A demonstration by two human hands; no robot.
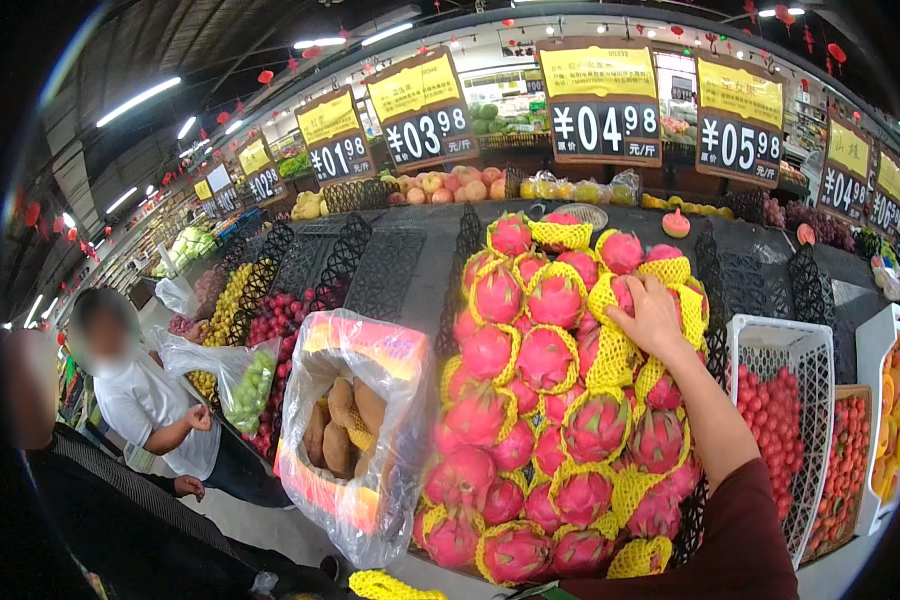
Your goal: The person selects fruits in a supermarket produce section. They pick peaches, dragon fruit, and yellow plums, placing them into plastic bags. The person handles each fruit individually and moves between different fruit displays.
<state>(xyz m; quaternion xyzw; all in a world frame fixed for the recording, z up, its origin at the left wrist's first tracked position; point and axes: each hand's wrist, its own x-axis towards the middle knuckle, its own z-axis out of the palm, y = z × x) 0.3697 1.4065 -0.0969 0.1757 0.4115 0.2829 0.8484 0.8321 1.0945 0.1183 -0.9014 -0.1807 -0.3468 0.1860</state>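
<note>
A large heap of pink dragon fruit (556, 296), many wrapped in yellow foam netting, covers the stand before me. My right hand (649, 315) rests on a netted dragon fruit at the heap's upper right, its thumb pointing left over the netting and its fingers partly hidden; whether it grips the fruit is unclear. My left hand is out of view. Yellow foam nets (394, 585) lie at the bottom edge, below the heap.
Left of the heap stands a plastic-lined carton (405, 360) of brown fruit. White crate (825, 360) of small red fruit stands right. Price signs (600, 101) hang above. Two people are at the left, one in a white shirt (124, 397) near a bag of green fruit (251, 386).
</note>
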